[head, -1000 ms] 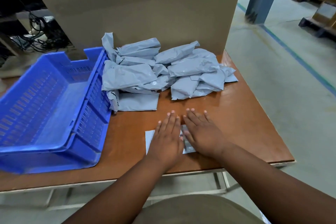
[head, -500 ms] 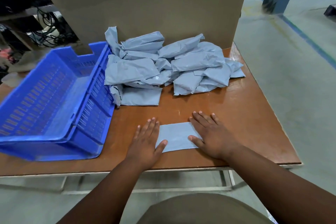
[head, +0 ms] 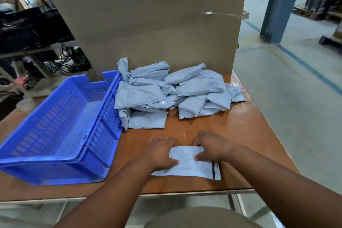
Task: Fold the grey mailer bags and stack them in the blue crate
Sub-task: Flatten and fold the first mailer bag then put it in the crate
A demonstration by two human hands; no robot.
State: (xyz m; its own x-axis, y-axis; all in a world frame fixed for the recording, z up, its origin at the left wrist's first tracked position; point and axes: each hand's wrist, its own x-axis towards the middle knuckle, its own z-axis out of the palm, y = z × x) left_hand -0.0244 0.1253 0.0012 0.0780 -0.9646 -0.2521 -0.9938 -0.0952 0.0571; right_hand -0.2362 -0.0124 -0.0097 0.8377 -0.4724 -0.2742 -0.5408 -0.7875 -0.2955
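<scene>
Hands (head: 187, 151) on brown table (head: 240, 131), concrete floor (head: 296, 98)

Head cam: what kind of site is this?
Probably a warehouse or packing station. A pile of grey mailer bags lies on a wooden table beside a blue crate, a big cardboard box stands behind them, and the concrete floor carries a painted lane line.

Mailer bags (head: 177, 94): thin grey plastic film, creased, soft sheen.
Blue crate (head: 61, 129): moulded plastic, slotted walls, smooth.
Desk (head: 246, 131): brown wood-look top, glossy, reflective.
Cardboard box (head: 148, 20): matt brown card, clear glossy tape strip.
Floor (head: 296, 107): pale, matt.
</scene>
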